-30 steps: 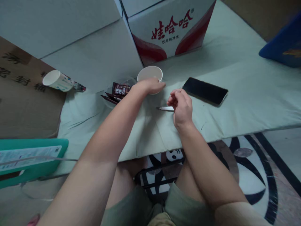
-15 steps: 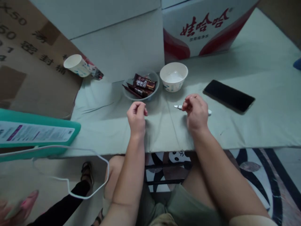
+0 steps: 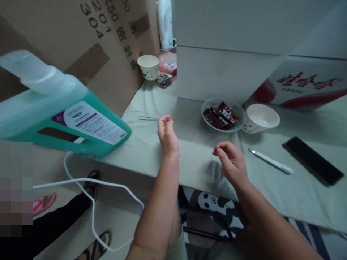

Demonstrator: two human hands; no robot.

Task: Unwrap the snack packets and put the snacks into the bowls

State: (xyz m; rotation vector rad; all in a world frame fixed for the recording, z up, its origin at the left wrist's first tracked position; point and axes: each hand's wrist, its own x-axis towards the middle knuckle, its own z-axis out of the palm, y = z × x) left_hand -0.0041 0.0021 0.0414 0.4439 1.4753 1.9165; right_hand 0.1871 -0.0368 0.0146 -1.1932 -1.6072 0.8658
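My left hand (image 3: 168,139) has its fingers curled together over a pair of thin metal tweezers (image 3: 146,118) on the cloth. The prongs stick out to the left of the fingers; the gripped part is mostly hidden. My right hand (image 3: 232,162) hovers over the cloth, fingers loosely bent, thumb apart, with nothing in it. To its right lies a scalpel-like knife (image 3: 271,161) with a white handle. Beyond my right hand stands a clear plastic bowl (image 3: 237,127) holding brown cocoa packets (image 3: 221,115). Beside this bowl is a white paper bowl (image 3: 262,117).
A black phone (image 3: 313,160) lies at the right. On the left stands a big jug of green liquid (image 3: 100,119), a white cable (image 3: 93,213) hanging below. Cardboard (image 3: 116,72) and white boxes (image 3: 217,76) line the back. Another paper bowl (image 3: 148,68) sits behind. A person's legs (image 3: 62,220) are lower left.
The view has swung left. My left hand has moved left onto the tweezers. My right hand has come away from the knife, which now lies uncovered on the cloth.
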